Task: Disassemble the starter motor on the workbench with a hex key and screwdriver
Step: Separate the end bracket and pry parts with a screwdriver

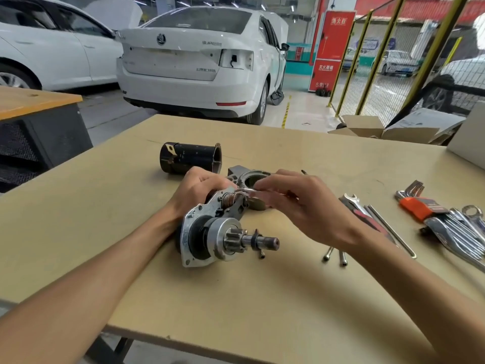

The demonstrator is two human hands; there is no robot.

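Note:
The starter motor's drive assembly, a silver plate with pinion gear and shaft pointing right, lies in the middle of the workbench. My left hand grips its far end from behind. My right hand pinches a thin silver tool or pin at the spring and lever on top of the assembly. The black cylindrical motor housing lies apart at the back. A grey cast end housing sits just behind my hands.
Two long bolts and a small screw lie near the shaft. To the right are a hex key, a wrench, an orange-holder hex key set and several spanners. Cardboard boxes stand at the table's far right.

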